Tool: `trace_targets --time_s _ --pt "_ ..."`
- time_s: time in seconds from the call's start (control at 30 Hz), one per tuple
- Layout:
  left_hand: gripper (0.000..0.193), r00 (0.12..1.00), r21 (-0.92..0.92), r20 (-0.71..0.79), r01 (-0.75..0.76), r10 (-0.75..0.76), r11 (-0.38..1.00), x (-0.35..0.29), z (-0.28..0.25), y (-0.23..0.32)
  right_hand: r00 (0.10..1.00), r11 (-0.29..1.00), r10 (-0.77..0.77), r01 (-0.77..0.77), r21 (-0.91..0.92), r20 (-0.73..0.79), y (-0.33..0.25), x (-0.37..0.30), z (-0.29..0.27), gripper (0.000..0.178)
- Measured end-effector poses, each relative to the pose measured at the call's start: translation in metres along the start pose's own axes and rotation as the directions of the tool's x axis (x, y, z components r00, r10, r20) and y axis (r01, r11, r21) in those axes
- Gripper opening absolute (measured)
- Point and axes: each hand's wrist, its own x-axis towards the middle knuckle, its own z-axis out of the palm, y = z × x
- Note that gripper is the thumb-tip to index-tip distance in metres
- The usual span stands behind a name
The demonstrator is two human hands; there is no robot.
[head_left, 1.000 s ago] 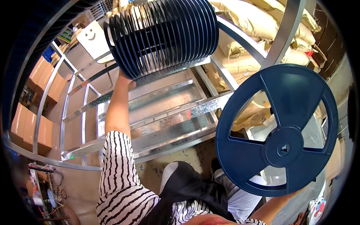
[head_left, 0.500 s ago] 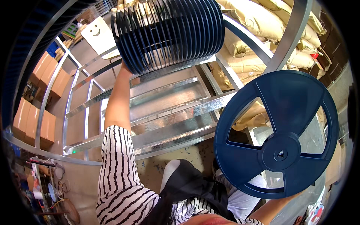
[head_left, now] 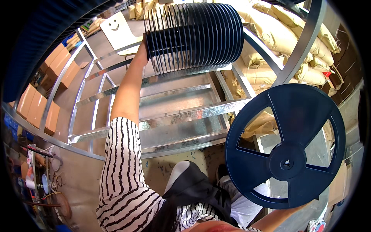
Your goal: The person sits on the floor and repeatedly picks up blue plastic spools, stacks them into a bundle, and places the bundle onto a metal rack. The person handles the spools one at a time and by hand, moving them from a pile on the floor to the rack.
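A row of dark blue plastic reels lies on its side across the metal rack ahead of me, the discs close together. My left hand is against the left end of this row, at about mid-height of the end disc. Its fingers are mostly hidden by the disc. At the lower right, a large single dark blue reel with wedge-shaped openings and a round hub faces me. My right hand holds it from behind at the lower rim, and its fingers are out of sight there.
Galvanized rack bars cross in front of me. Stacked tan sacks are at the far right, cardboard boxes at the left. A white chair with a smile cutout stands behind the rack. Black ribbed coils arch over the upper left.
My left hand has moved up from the lower edge of the row's left end to about its middle. The whole view has shifted a little. The single reel stays in my right hand.
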Motion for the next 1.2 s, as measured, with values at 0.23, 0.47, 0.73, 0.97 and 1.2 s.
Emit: trace_targets --time_s 0.23,0.47,0.73,0.97,1.2 --pt "0.066 0.993 -0.194 0.091 0.094 -0.077 0.976 -0.003 0.006 0.013 0.999 0.999 -0.041 0.041 -0.016 -0.009 -0.006 -0.005 -0.014 0.049" --pt "0.072 0.994 -0.176 0.103 0.065 -0.047 0.982 -0.005 0.002 0.010 0.994 0.992 -0.105 0.105 -0.064 0.011 -0.011 -0.008 -0.021 0.048" --pt "0.078 0.993 -0.129 0.096 0.081 -0.068 0.988 -0.006 0.007 0.022 0.986 0.974 0.162 -0.167 0.151 0.049 -0.029 -0.015 0.009 0.044" --pt "0.084 0.994 -0.084 0.104 0.044 -0.035 0.996 -0.023 0.005 0.036 0.996 0.857 0.008 -0.054 0.513 0.091 -0.042 -0.020 0.062 0.024" --pt "0.079 0.993 0.071 0.121 -0.006 -0.002 0.997 -0.024 0.000 0.025 0.957 0.611 -0.107 -0.150 0.777 0.269 -0.100 -0.024 0.073 0.014"
